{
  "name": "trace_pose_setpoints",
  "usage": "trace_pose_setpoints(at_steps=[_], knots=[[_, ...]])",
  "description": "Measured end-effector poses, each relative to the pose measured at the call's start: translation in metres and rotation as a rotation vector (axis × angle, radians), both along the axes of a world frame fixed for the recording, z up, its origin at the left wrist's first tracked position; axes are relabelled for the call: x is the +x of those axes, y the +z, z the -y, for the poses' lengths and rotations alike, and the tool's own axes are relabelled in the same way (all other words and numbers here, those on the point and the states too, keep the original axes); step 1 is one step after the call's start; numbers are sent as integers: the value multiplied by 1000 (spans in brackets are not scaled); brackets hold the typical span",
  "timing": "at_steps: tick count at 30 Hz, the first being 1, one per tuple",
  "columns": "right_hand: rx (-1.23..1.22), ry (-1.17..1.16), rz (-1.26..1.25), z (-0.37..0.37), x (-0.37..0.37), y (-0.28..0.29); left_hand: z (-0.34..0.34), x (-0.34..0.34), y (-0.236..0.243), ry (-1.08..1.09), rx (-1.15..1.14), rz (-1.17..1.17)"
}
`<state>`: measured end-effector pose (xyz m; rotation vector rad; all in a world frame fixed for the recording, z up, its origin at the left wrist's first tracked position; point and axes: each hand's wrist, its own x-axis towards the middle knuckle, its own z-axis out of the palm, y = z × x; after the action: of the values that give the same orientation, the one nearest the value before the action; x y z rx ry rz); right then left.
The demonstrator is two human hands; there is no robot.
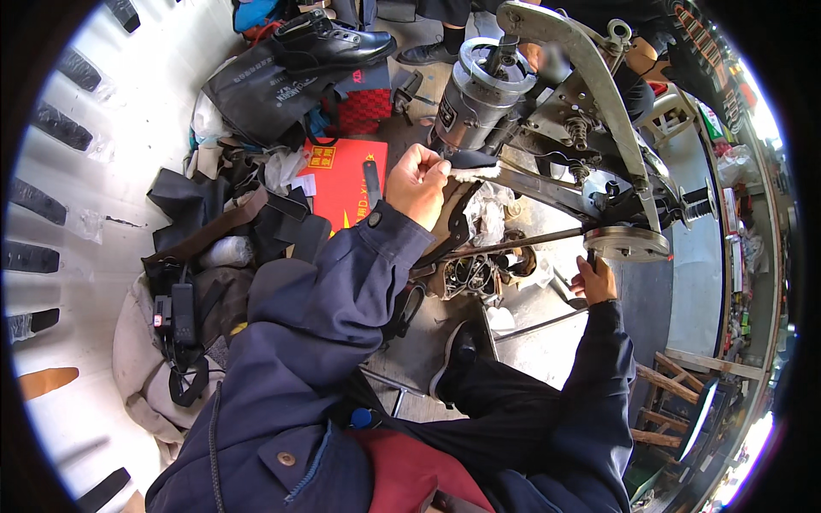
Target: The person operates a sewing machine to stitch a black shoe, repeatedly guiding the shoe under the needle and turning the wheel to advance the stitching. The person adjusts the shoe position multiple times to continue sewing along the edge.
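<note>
My left hand pinches the edge of a dark shoe piece with white fluffy lining. This piece lies at the end of the narrow arm of a hand-cranked sewing machine. How far the piece reaches past my fingers is hidden. Lower right, my right hand is closed round the short dark handle below the machine's round metal wheel. A metal cylinder rises behind the shoe piece.
A black leather shoe rests on a dark bag at the upper left. Below it lie a red box and dark leather scraps. An open container of small parts stands beneath the machine. Another person's shoe shows beyond.
</note>
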<state>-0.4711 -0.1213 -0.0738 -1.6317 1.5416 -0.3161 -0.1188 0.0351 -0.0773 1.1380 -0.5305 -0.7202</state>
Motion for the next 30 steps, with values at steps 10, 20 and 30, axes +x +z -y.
trace_pose_setpoints(at_steps=[10,20,30], knots=[[-538,-117,206,24,-47,84,3,3,0,23,36,35],[-144,-153,-117,26,-45,-10,7,5,-5,5,38,25],[-118,19,-212,-3,2,3,4,6,1,-50,-18,-107]])
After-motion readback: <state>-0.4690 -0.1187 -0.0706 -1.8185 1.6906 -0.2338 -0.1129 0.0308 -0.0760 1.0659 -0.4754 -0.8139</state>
